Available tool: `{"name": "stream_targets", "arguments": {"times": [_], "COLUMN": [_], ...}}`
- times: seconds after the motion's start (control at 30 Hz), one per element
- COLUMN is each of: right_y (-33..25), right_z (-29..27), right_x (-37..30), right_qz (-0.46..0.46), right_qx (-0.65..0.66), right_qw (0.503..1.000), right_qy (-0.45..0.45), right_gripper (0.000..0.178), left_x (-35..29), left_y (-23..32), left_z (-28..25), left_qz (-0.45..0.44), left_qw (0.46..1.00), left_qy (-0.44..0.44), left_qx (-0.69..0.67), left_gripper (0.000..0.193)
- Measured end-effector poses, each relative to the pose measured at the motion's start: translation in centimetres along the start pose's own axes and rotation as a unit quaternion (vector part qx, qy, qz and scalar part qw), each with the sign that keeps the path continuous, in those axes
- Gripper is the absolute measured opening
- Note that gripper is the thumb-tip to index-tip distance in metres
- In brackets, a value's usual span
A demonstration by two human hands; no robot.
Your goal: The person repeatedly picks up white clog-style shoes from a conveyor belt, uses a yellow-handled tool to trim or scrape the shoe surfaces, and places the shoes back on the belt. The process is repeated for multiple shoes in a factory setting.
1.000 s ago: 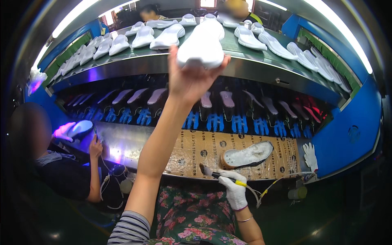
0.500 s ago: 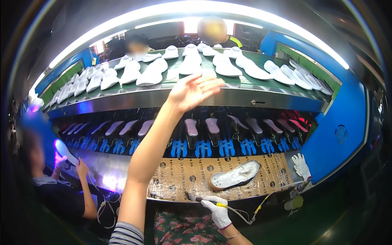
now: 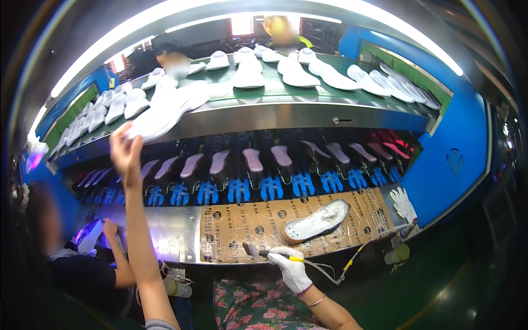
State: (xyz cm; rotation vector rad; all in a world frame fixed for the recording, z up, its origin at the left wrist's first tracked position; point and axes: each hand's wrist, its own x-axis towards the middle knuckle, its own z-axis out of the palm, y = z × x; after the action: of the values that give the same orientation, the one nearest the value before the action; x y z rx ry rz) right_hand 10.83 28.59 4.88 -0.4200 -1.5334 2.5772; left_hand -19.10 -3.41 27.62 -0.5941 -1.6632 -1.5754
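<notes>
At the belt's left front edge my bare left hand [image 3: 126,151] pinches one end of a white foam shoe sole [image 3: 168,113]; the sole tilts up over the metal lip and is slightly blurred. My right hand [image 3: 291,270], in a white knit glove, is closed around a dark-handled brush [image 3: 264,253] with yellow tape and a thin hose trailing from its back. Its bristle tip hovers at the near edge of a cardboard sheet [image 3: 236,231]. Right of the brush, a single sole [image 3: 316,221] with a whitish, wet-looking inner face rests on that cardboard.
Many white soles [image 3: 248,71] line the green conveyor belt [image 3: 220,99]. Under it, a lower rack holds pinkish sole pieces [image 3: 253,160] above blue clamps [image 3: 238,191]. A spare white glove [image 3: 403,204] lies at the right. A co-worker's arm [image 3: 124,253] is close on the left.
My left hand has swung left from the belt's middle and now grips a white sole, lifting it off the belt. The right hand keeps the brush, nearly in place.
</notes>
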Motion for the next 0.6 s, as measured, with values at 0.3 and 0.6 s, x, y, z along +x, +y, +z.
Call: {"name": "stream_targets", "arguments": {"times": [0.3,0.6], "right_y": [-5.2,-2.7], "right_z": [3.0,7.3], "right_x": [0.4,-0.3], "right_qz": [-0.116,-0.038], "right_qx": [0.065,-0.094], "right_qw": [0.991,0.969], "right_qy": [-0.033,-0.224], "right_gripper": [0.020,0.022], "left_x": [-17.9,-42.1], "left_y": [-1.1,-0.8], "left_z": [-13.8,-4.8], "left_qz": [-0.232,-0.651], "left_qw": [0.929,0.639], "left_qy": [0.277,0.003], "left_qx": [-0.082,-0.410], "left_gripper": [0.036,0.061]}}
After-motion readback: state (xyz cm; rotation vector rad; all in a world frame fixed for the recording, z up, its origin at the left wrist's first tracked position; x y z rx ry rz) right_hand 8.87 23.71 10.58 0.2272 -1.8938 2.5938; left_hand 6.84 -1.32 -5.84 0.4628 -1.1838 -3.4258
